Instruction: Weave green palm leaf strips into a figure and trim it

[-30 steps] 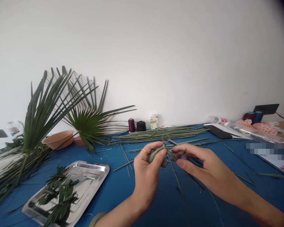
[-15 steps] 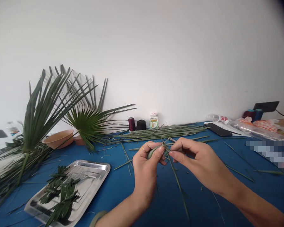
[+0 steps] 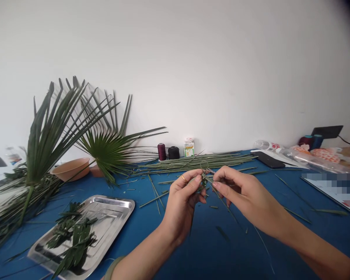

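My left hand [image 3: 185,194] is closed round a small knotted palm-leaf piece [image 3: 203,177], its thumb pressing near the top; a ring sits on one finger. Strips spread from the knot, and part of the piece is hidden by the fingers. Close by on the right, my right hand [image 3: 236,190] is pinched shut at the piece. From its fingers a slim metal tool [image 3: 210,171] points left toward the knot; its kind I cannot make out. A thin leaf strip [image 3: 226,206] trails down below the right fingertips.
A metal tray [image 3: 121,208] with folded green leaf pieces [image 3: 76,241] lies at left. Behind are fan palm leaves [image 3: 105,149], an orange bowl [image 3: 71,169], thread spools [image 3: 161,151], a small box [image 3: 189,147] and long leaf strips [image 3: 198,163]. A black phone [image 3: 268,159] lies at right.
My left hand has turned the leaf piece, so its rounded pale-green part no longer shows. The trailing strip now slants more to the right. The view has shifted slightly.
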Available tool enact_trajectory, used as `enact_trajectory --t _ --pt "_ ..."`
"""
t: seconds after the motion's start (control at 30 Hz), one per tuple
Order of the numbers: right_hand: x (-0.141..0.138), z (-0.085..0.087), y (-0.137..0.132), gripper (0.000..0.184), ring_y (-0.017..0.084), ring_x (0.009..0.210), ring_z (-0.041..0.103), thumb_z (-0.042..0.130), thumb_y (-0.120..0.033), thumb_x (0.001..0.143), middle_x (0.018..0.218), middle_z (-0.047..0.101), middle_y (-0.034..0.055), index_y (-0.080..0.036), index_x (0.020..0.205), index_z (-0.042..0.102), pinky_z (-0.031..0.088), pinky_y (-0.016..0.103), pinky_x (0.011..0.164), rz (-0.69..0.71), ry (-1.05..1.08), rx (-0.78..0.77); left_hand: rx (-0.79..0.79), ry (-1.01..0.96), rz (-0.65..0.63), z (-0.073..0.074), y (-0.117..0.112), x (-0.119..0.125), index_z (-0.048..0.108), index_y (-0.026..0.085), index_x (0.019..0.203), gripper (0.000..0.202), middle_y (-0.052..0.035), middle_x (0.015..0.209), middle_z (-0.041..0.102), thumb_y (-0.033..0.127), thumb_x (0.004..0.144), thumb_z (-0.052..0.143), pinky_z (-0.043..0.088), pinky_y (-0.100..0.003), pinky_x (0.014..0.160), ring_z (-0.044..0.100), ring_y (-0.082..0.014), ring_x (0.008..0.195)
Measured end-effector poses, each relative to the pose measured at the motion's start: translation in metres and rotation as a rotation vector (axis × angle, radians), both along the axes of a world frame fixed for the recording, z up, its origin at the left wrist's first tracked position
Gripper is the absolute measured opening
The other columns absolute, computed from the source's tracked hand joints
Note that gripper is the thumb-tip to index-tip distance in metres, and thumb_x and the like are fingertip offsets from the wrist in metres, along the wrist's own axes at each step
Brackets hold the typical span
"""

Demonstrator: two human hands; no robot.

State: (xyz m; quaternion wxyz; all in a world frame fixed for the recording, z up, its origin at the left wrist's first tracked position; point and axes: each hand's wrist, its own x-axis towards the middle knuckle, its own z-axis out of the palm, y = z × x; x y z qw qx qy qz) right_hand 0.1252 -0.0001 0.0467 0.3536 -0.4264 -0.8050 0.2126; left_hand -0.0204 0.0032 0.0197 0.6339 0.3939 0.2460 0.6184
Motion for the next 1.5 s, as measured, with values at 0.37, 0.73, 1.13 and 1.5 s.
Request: enact_trajectory --t 0.37,0.73,1.13,1.5 --pt "-0.002 -0.003 -0.001 0.012 0.010 0.050 0.043 0.043 -0.025 0.085 0.057 0.049 -0.0046 -0.022 0.074 0.048 0.031 0.021 0.045 -0.035 0.012 0.121 -0.089 0.148 0.126 0.003 -0.003 0.002 0.065 0.012 0.074 0.023 0.0050 0.049 0.052 0.019 0.055 0.076 0.035 -0.014 0.041 0.043 -0.0036 0.043" --pt "0.002 0.001 -0.004 0.018 0.009 0.050 0.039 0.043 -0.029 0.086 0.055 0.043 -0.0055 -0.020 0.073 0.053 0.031 0.021 0.046 0.052 0.096 -0.017 0.006 0.177 0.231 0.000 -0.008 0.005 0.068 0.013 0.071 0.013 0.0049 0.045 0.052 0.022 0.064 0.071 0.037 -0.015 0.042 0.043 -0.0037 0.041" --pt "0.012 0.005 -0.004 0.019 0.009 0.051 0.047 0.050 -0.031 0.082 0.056 0.050 -0.0026 -0.018 0.070 0.056 0.038 0.019 0.046 0.066 0.218 -0.168 -0.043 0.066 -0.005 0.004 -0.003 0.000 0.068 0.011 0.069 0.008 0.0026 0.048 0.054 0.018 0.065 0.069 0.039 -0.013 0.045 0.047 -0.0039 0.044" --pt "0.020 -0.012 0.011 0.015 0.014 0.075 0.056 0.054 -0.018 0.079 0.086 0.059 0.0028 -0.023 0.091 0.061 0.048 0.025 0.063 0.176 0.191 0.140 -0.169 0.034 -0.193 -0.003 0.004 0.001 0.066 0.010 0.070 0.006 0.0024 0.053 0.053 0.016 0.069 0.066 0.038 -0.008 0.038 0.047 -0.0018 0.043"
